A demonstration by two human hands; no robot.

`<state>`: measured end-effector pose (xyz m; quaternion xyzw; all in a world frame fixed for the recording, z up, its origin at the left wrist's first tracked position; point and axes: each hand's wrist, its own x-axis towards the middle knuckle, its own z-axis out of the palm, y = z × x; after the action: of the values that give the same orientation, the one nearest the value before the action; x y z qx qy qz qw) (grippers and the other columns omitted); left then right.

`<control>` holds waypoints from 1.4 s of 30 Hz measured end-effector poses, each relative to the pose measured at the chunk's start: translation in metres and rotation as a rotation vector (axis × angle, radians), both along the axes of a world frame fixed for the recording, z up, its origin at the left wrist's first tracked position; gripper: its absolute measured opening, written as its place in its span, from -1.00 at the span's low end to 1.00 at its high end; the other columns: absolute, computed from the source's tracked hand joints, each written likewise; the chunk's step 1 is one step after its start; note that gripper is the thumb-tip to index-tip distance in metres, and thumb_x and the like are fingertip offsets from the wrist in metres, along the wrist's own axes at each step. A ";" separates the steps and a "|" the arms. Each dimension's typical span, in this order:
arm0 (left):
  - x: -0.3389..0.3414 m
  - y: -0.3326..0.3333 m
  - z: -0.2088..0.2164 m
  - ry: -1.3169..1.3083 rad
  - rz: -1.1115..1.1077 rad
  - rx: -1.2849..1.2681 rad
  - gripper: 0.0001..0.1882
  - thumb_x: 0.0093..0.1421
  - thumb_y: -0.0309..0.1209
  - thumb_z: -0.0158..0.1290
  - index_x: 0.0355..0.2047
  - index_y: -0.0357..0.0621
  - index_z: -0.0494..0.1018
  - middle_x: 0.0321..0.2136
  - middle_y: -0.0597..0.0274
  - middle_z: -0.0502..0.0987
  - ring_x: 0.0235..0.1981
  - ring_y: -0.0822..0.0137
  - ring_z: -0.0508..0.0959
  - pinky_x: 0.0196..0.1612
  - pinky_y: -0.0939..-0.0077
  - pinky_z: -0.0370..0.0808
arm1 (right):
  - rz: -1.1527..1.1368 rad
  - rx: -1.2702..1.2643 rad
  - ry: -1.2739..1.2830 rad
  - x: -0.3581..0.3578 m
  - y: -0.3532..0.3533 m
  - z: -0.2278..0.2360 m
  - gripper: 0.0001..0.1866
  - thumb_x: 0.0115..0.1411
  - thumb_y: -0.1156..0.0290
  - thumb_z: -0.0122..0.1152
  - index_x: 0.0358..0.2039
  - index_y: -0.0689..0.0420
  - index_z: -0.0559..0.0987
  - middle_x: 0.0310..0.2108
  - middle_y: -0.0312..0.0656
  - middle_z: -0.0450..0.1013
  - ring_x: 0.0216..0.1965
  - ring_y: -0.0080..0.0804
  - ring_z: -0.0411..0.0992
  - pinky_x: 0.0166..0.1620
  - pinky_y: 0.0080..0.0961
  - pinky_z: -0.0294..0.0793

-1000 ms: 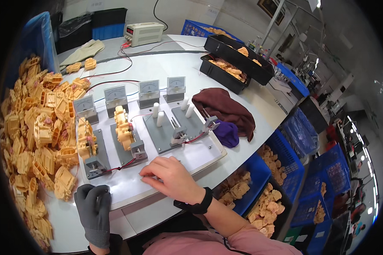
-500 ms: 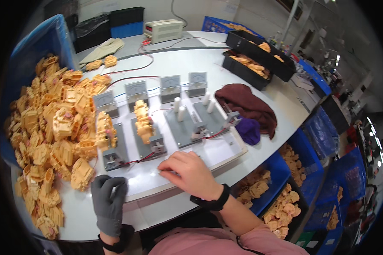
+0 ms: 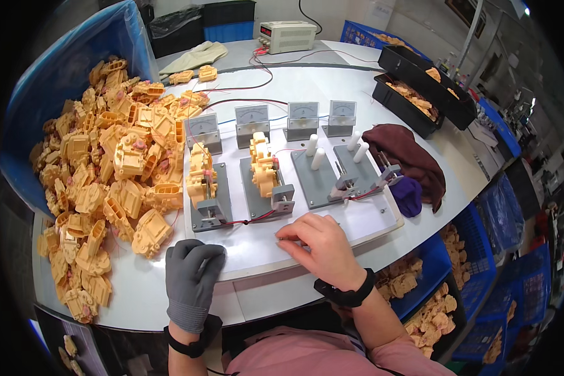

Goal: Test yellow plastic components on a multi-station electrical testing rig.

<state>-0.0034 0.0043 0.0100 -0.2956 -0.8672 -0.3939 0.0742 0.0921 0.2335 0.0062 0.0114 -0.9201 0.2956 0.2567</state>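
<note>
My left hand (image 3: 193, 279), in a grey glove, rests at the near left corner of a white board (image 3: 244, 254), its fingers loosely curled in. My bare right hand (image 3: 323, 247) hovers over the board's front edge. Its fingers bend toward the thumb, and I see nothing between them. Before my hands stand grey test fixtures in a row. The leftmost fixture (image 3: 221, 188) carries a yellow plastic housing (image 3: 200, 172); the second fixture (image 3: 250, 197) bears another yellow housing (image 3: 264, 166). The third fixture (image 3: 310, 185) and fourth fixture (image 3: 351, 156) show only white posts. Behind each stands a dial meter (image 3: 252, 119).
Yellow housings (image 3: 128, 153) spill from a blue bin (image 3: 44, 81) at the left. A power supply (image 3: 288, 36) with wires stands at the back. Brown cloth (image 3: 413, 156) and purple cloth (image 3: 407, 195) lie on the right. Black trays (image 3: 413, 119) and blue crates (image 3: 482, 250) hold more housings.
The view has swung, so the whole bench sits farther right and a little higher in the picture. Both hands keep nearly the same places beside the board, with the fingers still curled.
</note>
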 end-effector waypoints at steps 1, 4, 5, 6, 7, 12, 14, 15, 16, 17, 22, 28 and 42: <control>0.000 0.000 0.000 -0.008 0.001 -0.004 -0.89 0.07 -0.43 0.26 -0.35 -0.03 0.63 -0.33 0.18 0.50 -0.24 0.14 0.45 -0.12 0.30 0.39 | 0.003 0.002 -0.007 0.000 0.000 0.000 -0.89 0.13 0.39 0.34 -0.32 0.02 0.60 -0.42 -0.36 0.44 -0.36 -0.37 0.45 -0.26 -0.41 0.28; 0.000 -0.001 0.000 -0.014 0.005 -0.015 -0.88 0.08 -0.43 0.26 -0.34 -0.03 0.63 -0.33 0.18 0.51 -0.23 0.13 0.44 -0.12 0.30 0.39 | 0.001 0.016 0.000 -0.001 0.000 0.000 -0.89 0.12 0.39 0.35 -0.33 0.02 0.60 -0.42 -0.36 0.44 -0.37 -0.37 0.45 -0.26 -0.41 0.28; 0.000 -0.001 0.000 -0.024 0.014 -0.033 -0.88 0.08 -0.42 0.26 -0.33 -0.03 0.63 -0.33 0.18 0.51 -0.22 0.13 0.44 -0.12 0.30 0.39 | 0.009 0.012 -0.001 -0.001 0.000 0.000 -0.89 0.12 0.39 0.35 -0.33 0.02 0.60 -0.42 -0.36 0.44 -0.37 -0.37 0.45 -0.26 -0.41 0.28; 0.000 -0.001 0.000 -0.011 0.007 -0.020 -0.88 0.08 -0.42 0.26 -0.33 -0.03 0.63 -0.33 0.18 0.51 -0.22 0.13 0.44 -0.12 0.30 0.39 | 0.006 0.021 0.006 0.000 0.000 0.000 -0.89 0.12 0.39 0.35 -0.33 0.01 0.60 -0.42 -0.36 0.44 -0.37 -0.38 0.45 -0.26 -0.41 0.28; 0.001 -0.001 0.000 -0.014 0.005 -0.019 -0.88 0.08 -0.42 0.26 -0.33 -0.03 0.63 -0.33 0.18 0.51 -0.22 0.13 0.44 -0.11 0.30 0.39 | 0.001 0.034 0.014 0.000 0.000 0.000 -0.90 0.12 0.39 0.35 -0.33 0.01 0.60 -0.43 -0.36 0.44 -0.37 -0.38 0.45 -0.26 -0.41 0.28; 0.001 0.000 0.003 -0.038 0.005 -0.017 -0.88 0.10 -0.41 0.25 -0.31 -0.03 0.63 -0.32 0.19 0.51 -0.21 0.14 0.44 -0.11 0.30 0.39 | 0.009 0.051 0.030 -0.001 0.000 0.000 -0.91 0.11 0.40 0.35 -0.34 0.01 0.62 -0.44 -0.36 0.45 -0.37 -0.38 0.44 -0.25 -0.43 0.28; 0.001 0.000 0.003 -0.050 0.012 -0.026 -0.88 0.11 -0.41 0.24 -0.31 -0.05 0.63 -0.32 0.18 0.51 -0.22 0.14 0.44 -0.11 0.31 0.39 | 0.008 0.050 0.027 -0.002 0.000 0.000 -0.90 0.11 0.41 0.35 -0.34 0.01 0.64 -0.44 -0.36 0.46 -0.38 -0.38 0.44 -0.24 -0.44 0.29; 0.001 0.000 0.003 -0.039 0.008 -0.013 -0.88 0.11 -0.41 0.24 -0.31 -0.05 0.63 -0.32 0.18 0.51 -0.22 0.14 0.44 -0.11 0.31 0.39 | 0.002 0.049 0.021 -0.001 0.000 0.000 -0.90 0.11 0.41 0.35 -0.34 0.02 0.63 -0.44 -0.35 0.46 -0.39 -0.39 0.44 -0.24 -0.45 0.28; 0.001 0.000 0.003 -0.058 0.002 0.003 -0.88 0.11 -0.42 0.24 -0.31 -0.06 0.63 -0.33 0.18 0.51 -0.22 0.14 0.44 -0.11 0.32 0.39 | -0.010 0.053 0.014 -0.001 -0.001 0.001 -0.90 0.10 0.41 0.35 -0.34 0.03 0.63 -0.44 -0.35 0.47 -0.40 -0.40 0.43 -0.25 -0.45 0.28; 0.001 0.000 0.003 -0.087 0.003 0.013 -0.88 0.12 -0.42 0.23 -0.31 -0.07 0.63 -0.33 0.18 0.51 -0.22 0.14 0.44 -0.11 0.32 0.39 | 0.000 0.050 0.010 -0.001 -0.001 0.001 -0.90 0.10 0.41 0.35 -0.34 0.03 0.63 -0.44 -0.35 0.47 -0.40 -0.40 0.43 -0.25 -0.45 0.28; -0.002 0.001 0.003 -0.095 0.001 0.019 -0.89 0.12 -0.42 0.23 -0.32 -0.08 0.62 -0.34 0.17 0.51 -0.24 0.13 0.44 -0.12 0.33 0.39 | -0.026 0.039 0.002 -0.002 -0.003 0.001 -0.88 0.09 0.42 0.37 -0.33 0.05 0.63 -0.44 -0.36 0.47 -0.47 -0.45 0.40 -0.26 -0.47 0.26; -0.002 0.000 0.003 -0.063 -0.011 -0.004 -0.89 0.12 -0.46 0.21 -0.32 -0.14 0.61 -0.34 0.15 0.49 -0.24 0.16 0.45 -0.14 0.35 0.40 | -0.028 0.048 -0.022 0.000 -0.003 0.003 -0.90 0.12 0.38 0.34 -0.33 0.02 0.61 -0.43 -0.35 0.47 -0.38 -0.38 0.44 -0.28 -0.41 0.26; -0.002 0.004 0.005 -0.132 0.009 0.036 -0.92 0.10 -0.50 0.21 -0.36 -0.17 0.59 -0.36 0.14 0.47 -0.26 0.16 0.43 -0.16 0.36 0.38 | -0.022 0.043 0.052 -0.001 0.000 -0.004 -0.86 0.11 0.39 0.37 -0.29 -0.01 0.61 -0.43 -0.41 0.46 -0.41 -0.43 0.43 -0.29 -0.45 0.24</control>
<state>-0.0052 0.0088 0.0152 -0.2637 -0.8643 -0.4277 0.0237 0.0915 0.2337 0.0021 0.0143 -0.9193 0.2727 0.2833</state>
